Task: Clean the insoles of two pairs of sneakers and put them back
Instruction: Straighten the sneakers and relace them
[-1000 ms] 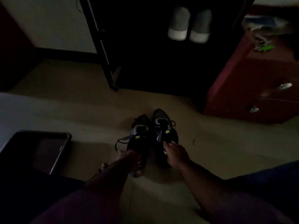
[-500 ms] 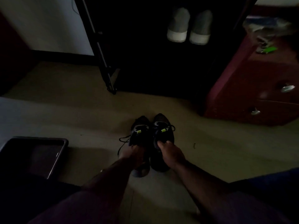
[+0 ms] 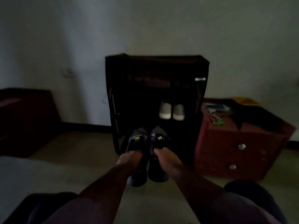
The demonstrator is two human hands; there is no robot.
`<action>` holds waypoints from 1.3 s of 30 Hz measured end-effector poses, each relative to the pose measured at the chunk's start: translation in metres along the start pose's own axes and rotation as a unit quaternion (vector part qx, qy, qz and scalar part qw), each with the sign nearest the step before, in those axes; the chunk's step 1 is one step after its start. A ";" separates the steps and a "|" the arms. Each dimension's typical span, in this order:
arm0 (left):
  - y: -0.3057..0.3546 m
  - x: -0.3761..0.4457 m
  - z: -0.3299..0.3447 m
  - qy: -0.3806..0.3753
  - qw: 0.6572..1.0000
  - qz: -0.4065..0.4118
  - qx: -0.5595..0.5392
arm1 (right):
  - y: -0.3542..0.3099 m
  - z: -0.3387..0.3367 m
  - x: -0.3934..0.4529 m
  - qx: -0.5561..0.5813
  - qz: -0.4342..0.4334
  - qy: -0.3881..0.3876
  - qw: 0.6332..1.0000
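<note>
Now left hand [image 3: 129, 157] and right hand [image 3: 163, 156] each grip one dark sneaker [image 3: 137, 143] by its opening; insole state unclear, grey pair [image 3: 171, 111] shelved.

A person seen from their own viewpoint in dim light: two bare forearms, a left hand [image 3: 129, 159] and right hand [image 3: 165, 159], short muted purplish sleeves [image 3: 84, 210] at the upper arms, and dark trousers [image 3: 252, 191].

Two dark sneakers [image 3: 148, 147] at centre frame, one in each of two hands (left hand [image 3: 129, 160], right hand [image 3: 165, 159]). Two pale shoes [image 3: 171, 111] sit above them in one black rack [image 3: 155, 68]. One red cabinet [image 3: 234, 143] at right shows two knobs [image 3: 241, 146].
</note>
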State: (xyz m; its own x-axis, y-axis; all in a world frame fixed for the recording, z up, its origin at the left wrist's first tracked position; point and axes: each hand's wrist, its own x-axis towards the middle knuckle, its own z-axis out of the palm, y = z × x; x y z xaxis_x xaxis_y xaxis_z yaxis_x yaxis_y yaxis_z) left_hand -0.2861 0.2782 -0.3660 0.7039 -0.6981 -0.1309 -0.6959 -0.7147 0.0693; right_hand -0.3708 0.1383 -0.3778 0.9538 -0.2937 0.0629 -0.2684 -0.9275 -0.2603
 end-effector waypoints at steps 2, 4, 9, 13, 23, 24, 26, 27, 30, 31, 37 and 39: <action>-0.005 -0.012 -0.030 0.037 0.999 0.005 -0.007 | -0.015 -0.030 -0.002 -0.004 -0.012 0.028 1.000; -0.010 -0.020 -0.057 0.069 0.997 0.009 -0.015 | -0.029 -0.056 0.000 -0.005 -0.022 0.049 0.999; -0.031 -0.011 -0.099 0.120 0.992 0.023 -0.028 | -0.051 -0.094 0.026 0.003 -0.046 0.081 0.996; -0.055 0.034 -0.118 0.105 0.994 0.026 -0.032 | -0.054 -0.104 0.073 0.028 -0.041 0.064 0.997; -0.097 0.202 -0.136 0.098 0.995 0.015 -0.017 | -0.014 -0.110 0.230 0.001 -0.035 0.047 0.998; -0.101 0.219 -0.136 0.098 0.995 0.013 -0.013 | -0.010 -0.111 0.243 0.003 -0.034 0.047 0.998; -0.106 0.249 -0.137 0.092 0.996 0.011 -0.012 | -0.002 -0.110 0.268 0.004 -0.029 0.050 0.998; -0.109 0.262 -0.136 0.092 0.996 0.011 -0.013 | 0.002 -0.108 0.279 0.002 -0.029 0.054 0.998; -0.117 0.301 -0.135 0.103 0.995 0.015 0.000 | 0.012 -0.103 0.311 -0.009 -0.026 0.046 0.999; -0.119 0.312 -0.132 0.105 0.994 0.016 0.005 | 0.015 -0.099 0.320 -0.020 -0.030 0.037 0.999; -0.129 0.344 -0.113 0.140 0.990 0.034 -0.005 | 0.028 -0.066 0.341 -0.070 -0.019 0.007 0.997; -0.133 0.350 -0.113 0.152 0.987 0.044 -0.018 | 0.030 -0.064 0.349 -0.061 -0.010 0.004 0.998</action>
State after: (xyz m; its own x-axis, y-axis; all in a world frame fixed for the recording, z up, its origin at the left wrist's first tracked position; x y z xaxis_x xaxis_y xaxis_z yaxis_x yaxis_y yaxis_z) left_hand 0.0685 0.1241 -0.3089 0.6551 -0.7338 0.1800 -0.7545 -0.6482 0.1034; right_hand -0.0544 -0.0066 -0.3016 0.9579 -0.2770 0.0754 -0.2650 -0.9542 -0.1388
